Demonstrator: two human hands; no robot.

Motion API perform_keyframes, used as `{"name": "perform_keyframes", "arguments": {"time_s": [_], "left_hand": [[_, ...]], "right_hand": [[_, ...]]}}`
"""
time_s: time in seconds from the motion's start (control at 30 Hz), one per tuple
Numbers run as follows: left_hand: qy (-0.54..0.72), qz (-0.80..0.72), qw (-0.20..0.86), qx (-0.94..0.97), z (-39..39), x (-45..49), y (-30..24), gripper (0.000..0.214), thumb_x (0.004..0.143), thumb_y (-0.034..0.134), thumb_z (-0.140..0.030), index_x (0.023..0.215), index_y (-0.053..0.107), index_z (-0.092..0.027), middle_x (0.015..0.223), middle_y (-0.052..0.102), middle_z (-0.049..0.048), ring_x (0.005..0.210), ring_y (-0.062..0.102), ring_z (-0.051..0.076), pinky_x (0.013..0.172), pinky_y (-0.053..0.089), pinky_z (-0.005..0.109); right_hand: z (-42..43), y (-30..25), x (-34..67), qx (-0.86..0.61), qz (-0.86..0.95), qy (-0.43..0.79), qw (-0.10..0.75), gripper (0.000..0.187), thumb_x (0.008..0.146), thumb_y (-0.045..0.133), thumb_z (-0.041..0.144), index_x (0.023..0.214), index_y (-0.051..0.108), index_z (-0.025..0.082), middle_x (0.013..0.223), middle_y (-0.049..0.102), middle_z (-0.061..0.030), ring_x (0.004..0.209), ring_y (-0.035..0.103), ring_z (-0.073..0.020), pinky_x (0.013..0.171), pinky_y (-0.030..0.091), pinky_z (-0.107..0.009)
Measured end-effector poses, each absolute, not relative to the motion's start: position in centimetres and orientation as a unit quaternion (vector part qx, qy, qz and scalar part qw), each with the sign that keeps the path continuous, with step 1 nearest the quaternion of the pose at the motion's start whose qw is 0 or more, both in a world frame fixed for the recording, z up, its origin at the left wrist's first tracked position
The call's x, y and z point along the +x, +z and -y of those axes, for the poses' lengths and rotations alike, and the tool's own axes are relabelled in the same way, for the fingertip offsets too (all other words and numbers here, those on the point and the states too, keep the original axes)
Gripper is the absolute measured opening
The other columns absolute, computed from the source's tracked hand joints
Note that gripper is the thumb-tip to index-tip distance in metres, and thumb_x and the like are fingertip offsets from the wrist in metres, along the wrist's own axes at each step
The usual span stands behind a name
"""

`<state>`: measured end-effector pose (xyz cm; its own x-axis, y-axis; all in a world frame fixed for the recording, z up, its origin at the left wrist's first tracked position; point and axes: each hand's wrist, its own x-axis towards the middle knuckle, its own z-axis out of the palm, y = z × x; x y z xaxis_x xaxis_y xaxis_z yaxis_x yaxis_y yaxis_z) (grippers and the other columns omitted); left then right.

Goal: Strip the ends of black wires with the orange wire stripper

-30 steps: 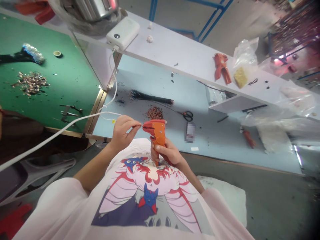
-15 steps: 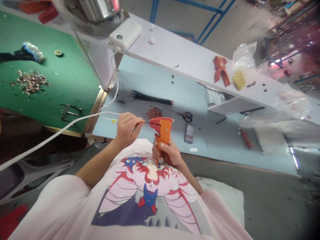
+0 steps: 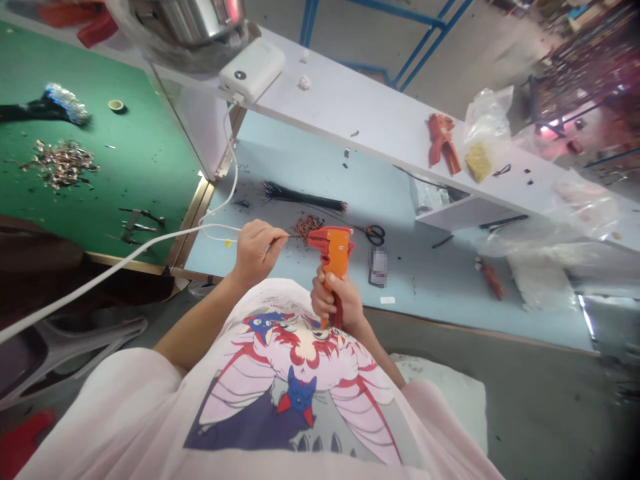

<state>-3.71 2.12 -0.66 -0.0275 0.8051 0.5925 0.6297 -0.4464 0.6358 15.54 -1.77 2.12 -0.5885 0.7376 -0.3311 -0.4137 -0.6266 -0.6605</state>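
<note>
My right hand (image 3: 334,301) is wrapped round the handles of an orange wire stripper (image 3: 334,250), held upright over my lap at the near edge of the pale blue table (image 3: 310,173). My left hand (image 3: 256,249) pinches a thin dark wire (image 3: 295,236) that runs to the right into the stripper's jaws. Just behind the tool lies a small heap of reddish-brown wire bits (image 3: 309,225).
A bundle of black wires (image 3: 303,197) and scissors (image 3: 374,233) lie on the blue table. A white shelf (image 3: 360,113) carries a white power bank (image 3: 251,68), another orange tool (image 3: 442,139) and plastic bags. A white cable (image 3: 150,245) crosses left. The green table (image 3: 100,147) holds metal scraps.
The stripper and my right hand have shifted to the right and a little up. My left hand has followed rightward with the wire still in the jaws.
</note>
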Motion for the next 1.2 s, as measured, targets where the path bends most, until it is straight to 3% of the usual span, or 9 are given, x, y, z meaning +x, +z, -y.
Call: {"name": "perform_keyframes", "arguments": {"time_s": [0.07, 0.2, 0.37, 0.43, 0.53, 0.67, 0.93, 1.1, 1.2], "left_hand": [[0.499, -0.517, 0.102, 0.688, -2.4, -3.8, -0.7, 0.011, 0.084, 0.055, -0.023, 0.077, 0.062, -0.02, 0.069, 0.062, 0.0018, 0.07, 0.052, 0.015, 0.07, 0.041, 0.031], [0.524, -0.54, 0.13, 0.646, -2.5, -5.1, -0.4, 0.01, 0.084, 0.055, -0.024, 0.08, 0.064, -0.019, 0.072, 0.063, 0.002, 0.071, 0.054, 0.014, 0.071, 0.043, 0.029], [0.563, -0.555, 0.179, 0.585, -1.3, -6.7, 0.3, 0.009, 0.081, 0.058, -0.024, 0.079, 0.066, -0.019, 0.074, 0.064, 0.0015, 0.071, 0.056, 0.013, 0.07, 0.044, 0.028], [0.569, -0.55, 0.236, 0.564, -0.8, -6.6, 0.5, 0.01, 0.081, 0.059, -0.025, 0.079, 0.066, -0.018, 0.074, 0.063, 0.0013, 0.071, 0.056, 0.013, 0.068, 0.044, 0.027], [0.568, -0.54, 0.347, 0.515, -0.2, -6.0, 0.6, 0.013, 0.08, 0.059, -0.029, 0.076, 0.065, -0.018, 0.069, 0.061, 0.0008, 0.066, 0.054, 0.012, 0.063, 0.044, 0.025], [0.57, -0.509, 0.474, 0.438, 0.3, -5.4, 0.1, 0.019, 0.078, 0.061, -0.036, 0.075, 0.064, -0.018, 0.063, 0.058, 0.0005, 0.062, 0.053, 0.012, 0.061, 0.043, 0.025], [0.466, -0.519, 0.695, 0.174, -0.5, -3.5, -5.8, 0.02, 0.078, 0.06, -0.039, 0.083, 0.056, -0.02, 0.057, 0.056, -0.0039, 0.053, 0.051, 0.007, 0.055, 0.041, 0.019], [0.386, -0.625, 0.67, 0.106, -0.4, -4.1, -13.0, 0.017, 0.078, 0.063, -0.027, 0.076, 0.055, -0.013, 0.07, 0.062, 0.0026, 0.059, 0.055, 0.009, 0.053, 0.042, 0.019], [0.377, -0.685, 0.62, 0.065, 1.4, -6.8, -15.6, 0.022, 0.086, 0.054, -0.031, 0.099, 0.058, -0.013, 0.095, 0.062, 0.0058, 0.079, 0.059, 0.013, 0.069, 0.051, 0.029]], "right_hand": [[1.3, 2.1, 15.6, -0.298, 0.269, 0.846, 0.35, 0.023, 0.08, 0.057, 0.038, 0.077, 0.043, 0.021, 0.051, 0.035, 0.0098, 0.035, 0.023, -0.0038, 0.033, 0.03, -0.016], [0.2, 2.7, 17.1, -0.306, 0.287, 0.826, 0.377, 0.034, 0.072, 0.062, 0.044, 0.093, 0.048, 0.021, 0.069, 0.047, 0.0028, 0.057, 0.049, -0.0116, 0.057, 0.05, -0.031], [-1.6, 1.3, 19.5, -0.365, 0.331, 0.775, 0.395, 0.034, 0.075, 0.056, 0.044, 0.099, 0.047, 0.022, 0.078, 0.05, 0.0003, 0.069, 0.054, -0.0154, 0.073, 0.051, -0.04], [-2.4, -1.1, 19.6, -0.461, 0.404, 0.712, 0.342, 0.034, 0.077, 0.053, 0.044, 0.099, 0.044, 0.021, 0.08, 0.052, -0.001, 0.071, 0.056, -0.0172, 0.071, 0.051, -0.039], [-3.4, -5.8, 18.6, -0.652, 0.547, 0.506, 0.142, 0.03, 0.078, 0.052, 0.039, 0.098, 0.042, 0.019, 0.08, 0.055, -0.0028, 0.075, 0.058, -0.0191, 0.071, 0.047, -0.035], [-3.0, -10.6, 17.4, -0.689, 0.581, 0.428, 0.065, 0.025, 0.068, 0.062, 0.021, 0.088, 0.046, 0.016, 0.086, 0.057, -0.0091, 0.093, 0.055, -0.0256, 0.079, 0.039, -0.034], [-0.7, -13.6, 18.1, -0.663, 0.607, 0.432, 0.065, 0.028, 0.062, 0.062, 0.012, 0.067, 0.036, 0.022, 0.062, 0.039, 0.0032, 0.071, 0.048, -0.0162, 0.062, 0.032, -0.026], [-0.8, -14.0, 18.1, -0.659, 0.63, 0.407, 0.045, 0.035, 0.061, 0.062, 0.011, 0.062, 0.03, 0.025, 0.059, 0.029, 0.0062, 0.057, 0.041, -0.0132, 0.054, 0.026, -0.026], [-0.7, -14.2, 18.0, -0.65, 0.648, 0.396, 0.03, 0.035, 0.062, 0.061, 0.015, 0.062, 0.028, 0.025, 0.059, 0.026, 0.0062, 0.055, 0.04, -0.0141, 0.054, 0.025, -0.028]]}}
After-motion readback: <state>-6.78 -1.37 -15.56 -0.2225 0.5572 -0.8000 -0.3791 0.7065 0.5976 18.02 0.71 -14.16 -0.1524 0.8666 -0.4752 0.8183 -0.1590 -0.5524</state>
